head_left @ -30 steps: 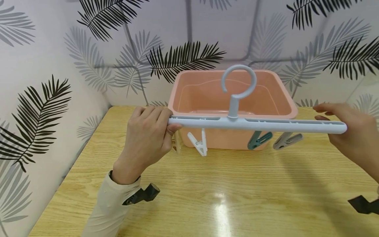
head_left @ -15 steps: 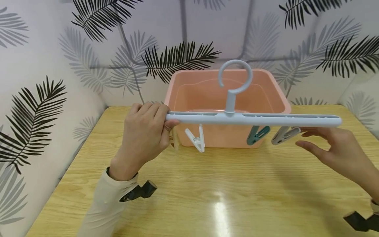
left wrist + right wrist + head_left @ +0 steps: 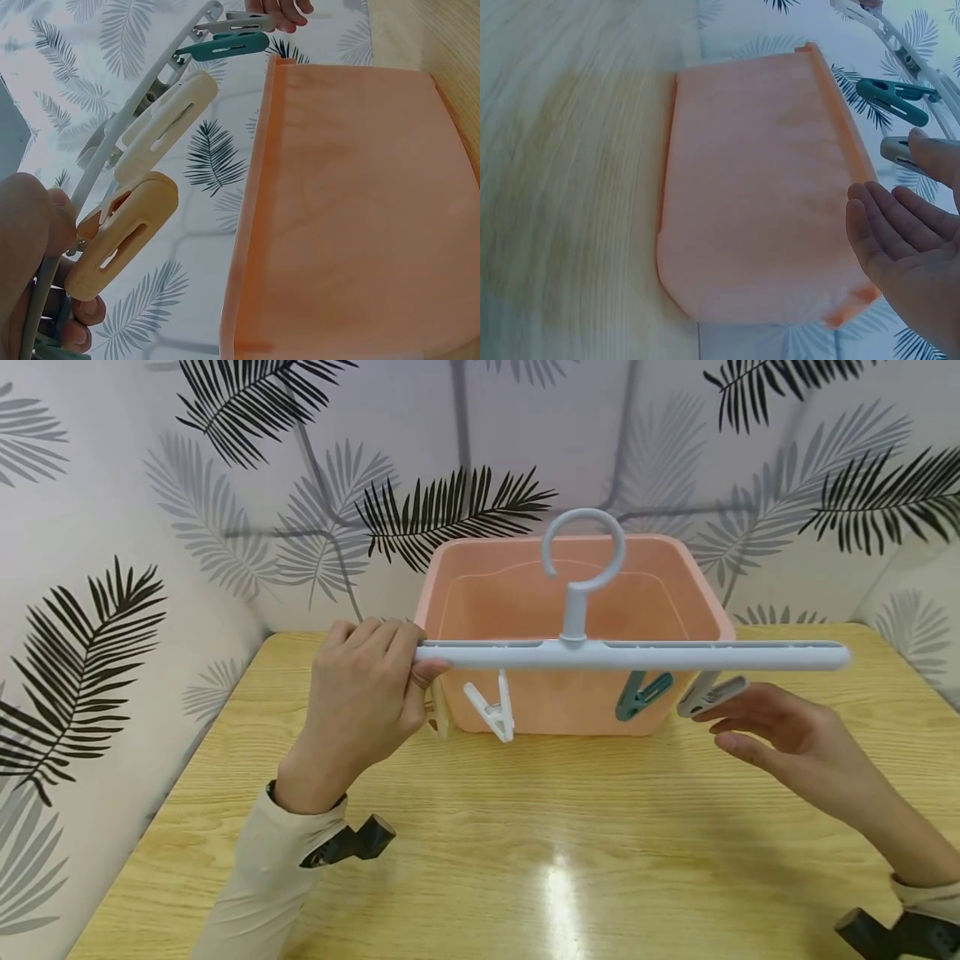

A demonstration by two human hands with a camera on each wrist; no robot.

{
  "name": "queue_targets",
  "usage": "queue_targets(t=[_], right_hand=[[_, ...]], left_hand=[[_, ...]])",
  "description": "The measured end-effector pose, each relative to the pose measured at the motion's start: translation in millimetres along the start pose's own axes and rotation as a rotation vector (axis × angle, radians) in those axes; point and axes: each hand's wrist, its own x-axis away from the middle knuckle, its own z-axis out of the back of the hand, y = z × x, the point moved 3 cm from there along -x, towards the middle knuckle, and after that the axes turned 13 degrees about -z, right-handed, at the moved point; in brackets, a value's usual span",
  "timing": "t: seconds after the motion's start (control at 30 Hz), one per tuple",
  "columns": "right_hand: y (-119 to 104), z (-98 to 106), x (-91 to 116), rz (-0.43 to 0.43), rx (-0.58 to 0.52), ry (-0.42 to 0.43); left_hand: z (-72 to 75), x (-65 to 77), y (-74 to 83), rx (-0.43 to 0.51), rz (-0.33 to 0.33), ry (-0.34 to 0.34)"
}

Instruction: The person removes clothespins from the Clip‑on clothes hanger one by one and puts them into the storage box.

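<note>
My left hand grips the left end of a light blue clip hanger, held level with its round hook on top. Clothespins hang below the bar: a yellow one, a white one, a teal one and a grey one. In the left wrist view the yellow clothespin is beside my left fingers. My right hand is at the grey clothespin, fingers loosely bent. The right wrist view has the thumb over the grey clothespin's end, the other fingers apart from it; firm contact cannot be told.
A pink plastic basin stands on the wooden table behind the hanger, against a wall with a leaf pattern. Dark wrist cameras are strapped at both sleeves.
My right hand has left the hanger's right end and moved left and down to the grey clothespin. The hanger has shifted slightly left and up, still gripped by my left hand.
</note>
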Motion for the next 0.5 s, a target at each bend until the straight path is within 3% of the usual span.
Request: queue_targets(t=[0.2, 0.4, 0.5], right_hand=[[-1.8, -8.3, -5.3, -0.006, -0.258, -0.095], [-6.7, -14.3, -11.9, 0.025, -0.358, -0.100], [-8.4, -17.8, -15.6, 0.080, -0.421, -0.110]], left_hand=[[-2.4, 0.1, -1.0, 0.004, 0.005, -0.015], [-5.1, 1.1, -2.2, 0.002, 0.015, -0.030], [-6.1, 1.3, -2.6, 0.005, 0.017, -0.036]])
